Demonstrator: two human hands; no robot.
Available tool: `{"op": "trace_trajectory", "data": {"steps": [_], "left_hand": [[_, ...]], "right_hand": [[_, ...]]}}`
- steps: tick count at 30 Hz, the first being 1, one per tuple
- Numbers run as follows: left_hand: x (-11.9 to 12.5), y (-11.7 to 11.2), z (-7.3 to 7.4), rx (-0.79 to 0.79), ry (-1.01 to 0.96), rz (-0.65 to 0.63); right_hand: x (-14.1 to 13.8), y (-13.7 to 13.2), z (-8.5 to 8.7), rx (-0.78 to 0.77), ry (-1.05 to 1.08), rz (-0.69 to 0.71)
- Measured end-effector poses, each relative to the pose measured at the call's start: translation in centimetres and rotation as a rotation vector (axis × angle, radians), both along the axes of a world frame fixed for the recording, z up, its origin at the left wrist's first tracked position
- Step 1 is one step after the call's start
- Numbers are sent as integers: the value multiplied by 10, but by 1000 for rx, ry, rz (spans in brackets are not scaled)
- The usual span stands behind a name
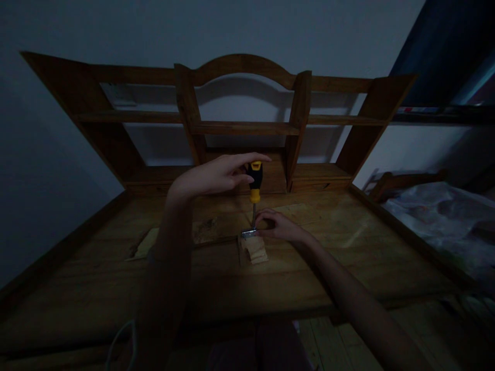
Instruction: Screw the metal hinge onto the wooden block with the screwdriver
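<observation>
An upright screwdriver [255,196] with a black and yellow handle stands in the middle of the head view. My left hand [220,175] is at the top of its handle, one finger stretched over the end and the thumb against the side. Below, the shaft meets a small shiny metal piece [249,233], whose exact kind I cannot make out. My right hand [280,225] has curled fingers at the right end of this metal piece, close to the shaft. Under the metal lies a folded, layered tan piece [255,250], perhaps cardboard or wood.
All this is on a wooden desk [309,268] with a raised rim. A wooden shelf unit [243,126] stands along its back. A torn light piece [149,242] lies at the left, and a flat pale sheet [297,212] behind my right hand. Plastic-wrapped things [444,211] are beyond the right edge.
</observation>
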State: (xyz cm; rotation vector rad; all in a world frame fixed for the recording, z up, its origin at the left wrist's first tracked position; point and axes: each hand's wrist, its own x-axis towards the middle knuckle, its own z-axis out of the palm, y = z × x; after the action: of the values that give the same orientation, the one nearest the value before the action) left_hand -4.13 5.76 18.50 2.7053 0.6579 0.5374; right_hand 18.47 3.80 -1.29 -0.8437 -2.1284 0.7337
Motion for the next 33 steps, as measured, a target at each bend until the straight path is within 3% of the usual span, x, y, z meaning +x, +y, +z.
{"op": "trace_trajectory", "data": {"steps": [4,11,16,26,33], "left_hand": [[2,5,-4,42,-40,19],[3,23,-15,178,-69,218],[9,22,-17,280,-75,325],[16,11,-13,296,-73,264],[7,7,-7,154,-33,75]], "right_hand": [[0,0,0,0,4,5],[1,0,-2,19,3,-5],[1,1,-1,10,-8,1],[0,0,0,24,0,0],[1,2,-2,24,5,3]]}}
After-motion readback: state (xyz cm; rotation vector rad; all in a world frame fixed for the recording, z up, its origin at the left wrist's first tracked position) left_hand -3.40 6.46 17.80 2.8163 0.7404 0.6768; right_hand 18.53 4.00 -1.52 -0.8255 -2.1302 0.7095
